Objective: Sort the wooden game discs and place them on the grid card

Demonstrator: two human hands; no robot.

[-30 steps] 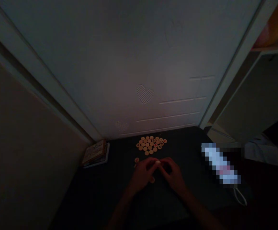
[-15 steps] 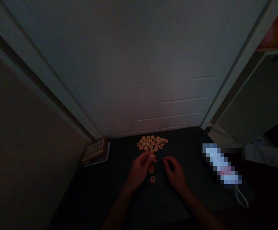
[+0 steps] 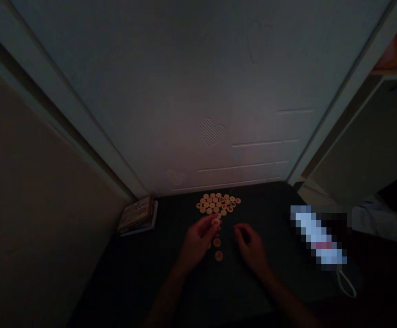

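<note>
In the head view, my left hand point(image 3: 195, 243) pinches a round xiangqi piece point(image 3: 215, 222) between thumb and fingers, its red-marked face turned up. Below the fingertips, one red-marked piece point(image 3: 217, 243) lies on the dark tabletop, and another red-marked piece point(image 3: 219, 256) sits nearer to me. The edge of a further piece point(image 3: 208, 246) peeks out beside my left hand. My right hand point(image 3: 251, 246) rests to the right with its fingers curled in, and nothing shows in them. Just beyond my hands lies a cluster of several pale pieces point(image 3: 212, 205), a few with red or black marks.
Stacked books point(image 3: 136, 216) lie at the table's left back corner. A pixelated bright object point(image 3: 319, 237) with a white loop point(image 3: 347, 284) lies at the right. A pale panel with embossed hearts point(image 3: 213, 132) rises behind the dark table point(image 3: 239, 291).
The held piece in my left hand has turned from a pale face to its red-marked face. An edge of another piece now shows beside that hand. My right hand has barely moved.
</note>
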